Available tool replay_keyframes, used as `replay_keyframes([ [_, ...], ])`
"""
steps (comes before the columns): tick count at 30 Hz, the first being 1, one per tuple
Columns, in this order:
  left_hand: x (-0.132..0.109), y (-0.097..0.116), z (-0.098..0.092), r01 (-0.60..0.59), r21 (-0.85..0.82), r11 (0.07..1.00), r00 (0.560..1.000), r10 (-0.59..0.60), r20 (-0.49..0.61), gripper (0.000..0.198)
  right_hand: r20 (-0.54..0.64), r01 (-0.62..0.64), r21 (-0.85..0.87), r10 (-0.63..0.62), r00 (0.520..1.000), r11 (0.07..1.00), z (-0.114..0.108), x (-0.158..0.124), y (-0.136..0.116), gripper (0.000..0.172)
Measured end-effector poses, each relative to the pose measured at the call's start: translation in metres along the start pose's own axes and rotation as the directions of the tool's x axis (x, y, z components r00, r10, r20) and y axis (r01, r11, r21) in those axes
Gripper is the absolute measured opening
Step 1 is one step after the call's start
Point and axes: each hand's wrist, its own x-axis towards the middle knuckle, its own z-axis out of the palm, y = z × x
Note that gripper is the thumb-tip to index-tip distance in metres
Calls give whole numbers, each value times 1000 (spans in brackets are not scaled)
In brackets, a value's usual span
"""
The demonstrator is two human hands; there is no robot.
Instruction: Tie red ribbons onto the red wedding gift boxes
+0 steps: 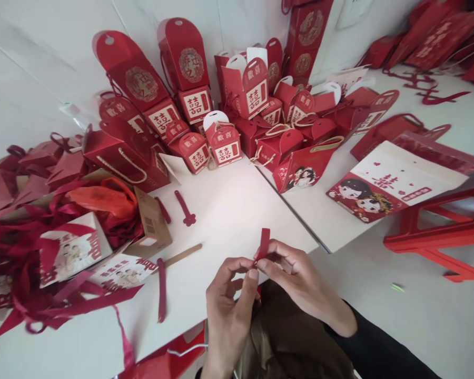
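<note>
Both my hands meet over the near edge of the white table [229, 210]. My left hand [229, 305] and my right hand [300, 279] pinch a short red paper strip [264, 243] between thumbs and fingertips; its upper end sticks up above my fingers. Similar red strips lie on the table: one with a knobbed end [185, 207] ahead of me, another long one [161, 289] to the left, beside a tan strip [181, 255].
Several folded red gift boxes [225, 142] crowd the far side by the wall. Flat red bags and ribbon pile at left around an open cardboard box [152, 223]. A printed bag [391, 184] lies at right, next to a red plastic stool [442, 231].
</note>
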Motion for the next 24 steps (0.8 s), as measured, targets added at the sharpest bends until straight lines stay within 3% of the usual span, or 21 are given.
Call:
replay_keyframes([
  [4,1,3,9,18,99,995,998,-13,-54,31,-98,64,-143,-79,992,988,-4,-4,-5,17],
  [7,9,5,20,-16,124,992,1000,16,-1,35,-187,133,-204,-172,967,970,-17,-11,-9,17],
  [9,19,8,31,-88,141,986,994,79,71,34,-276,173,-238,-238,931,956,-31,-19,-12,15],
  [11,34,11,48,-222,162,962,967,196,160,30,-397,215,-295,-324,859,931,-48,-28,-17,13],
  [12,42,14,59,-306,166,938,939,268,215,26,-470,230,-341,-377,798,912,-57,-33,-19,12],
  [14,58,23,85,-485,153,861,846,417,332,21,-597,250,-450,-497,630,857,-76,-40,-24,10],
  [16,72,35,115,-659,116,743,704,555,443,24,-667,249,-529,-579,469,811,-94,-45,-31,9],
  [17,77,42,131,-734,88,673,619,611,495,28,-686,247,-546,-597,417,800,-102,-48,-34,9],
  [19,87,56,163,-817,23,576,480,658,580,37,-712,240,-552,-601,363,799,-113,-51,-38,10],
  [20,91,61,177,-828,-1,560,444,658,608,42,-730,227,-544,-589,348,808,-117,-52,-39,12],
  [21,96,64,190,-822,-4,569,439,639,631,48,-753,210,-522,-562,343,827,-120,-53,-39,15],
  [24,109,65,219,-762,39,647,483,527,699,66,-818,168,-405,-439,371,899,-125,-54,-35,25],
])
